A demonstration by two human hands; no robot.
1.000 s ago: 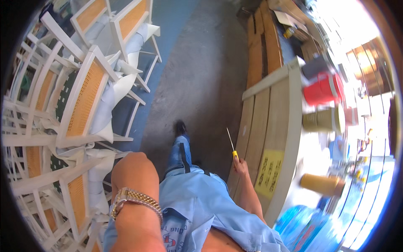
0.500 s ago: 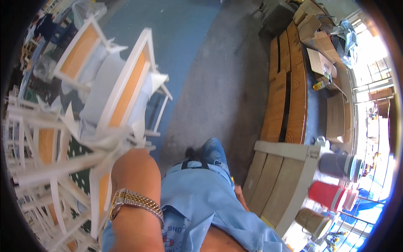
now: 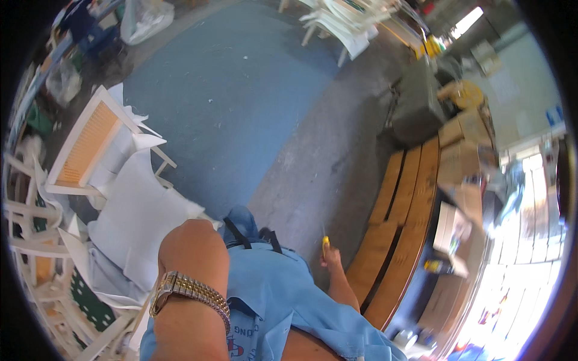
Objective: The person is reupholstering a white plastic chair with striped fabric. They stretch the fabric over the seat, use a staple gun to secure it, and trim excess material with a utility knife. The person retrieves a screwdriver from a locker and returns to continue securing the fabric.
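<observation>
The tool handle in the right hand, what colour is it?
Yellow: the tool handle sticks up from the right hand, seen in the head view.

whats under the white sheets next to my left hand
Under the white sheets, white chair frames poke out, one with an orange woven panel. A green patterned patch shows lower down. The sheets cover what lies directly beneath them. The left hand sits beside the sheets.

Left hand (image 3: 191,248): raised close to the camera, back upward, wrist bent.
Right hand (image 3: 332,260): hung low at the side, fingers closed.
</observation>
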